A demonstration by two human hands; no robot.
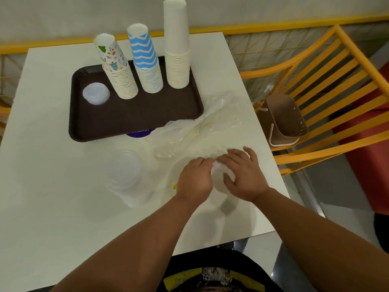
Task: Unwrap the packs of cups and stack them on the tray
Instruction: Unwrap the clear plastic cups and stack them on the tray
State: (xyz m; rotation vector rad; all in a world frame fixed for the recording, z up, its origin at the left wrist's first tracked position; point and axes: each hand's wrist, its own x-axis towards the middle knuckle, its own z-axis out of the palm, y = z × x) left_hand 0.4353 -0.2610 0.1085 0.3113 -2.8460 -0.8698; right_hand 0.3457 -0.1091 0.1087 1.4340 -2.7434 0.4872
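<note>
Two bare forearms reach forward over a white table (52, 186). The left hand (194, 180) and right hand (242, 175) meet, fingers curled and pinching a wrapped pack of clear cups (223, 175) between them. Left of the hands stands a clear cup stack (128, 175). Loose plastic wrap (200, 127) lies beyond. Farther back, a brown tray (130, 114) holds three upturned paper cup stacks (151, 66) and clear lids (95, 93).

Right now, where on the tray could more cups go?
The tray is bare along its near half, in front of the lids and three cup stacks. Its far edge is crowded; loose wrap overlaps its near right corner.
</note>
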